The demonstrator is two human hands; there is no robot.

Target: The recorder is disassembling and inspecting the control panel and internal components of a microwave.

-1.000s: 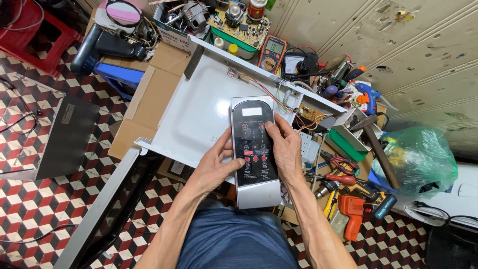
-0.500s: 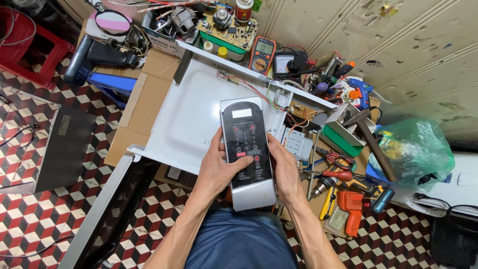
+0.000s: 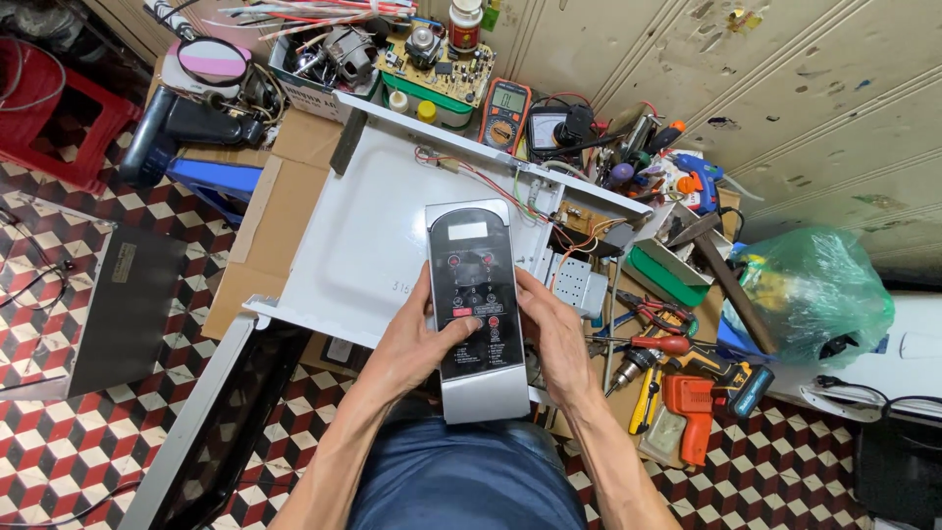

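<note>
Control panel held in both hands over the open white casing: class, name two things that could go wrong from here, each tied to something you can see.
1. The control panel is gripped only at its edges by the left hand and right hand; it might slip onto the white casing.
2. Thin wires lie loose just beyond the panel; moving it could snag them.
</note>
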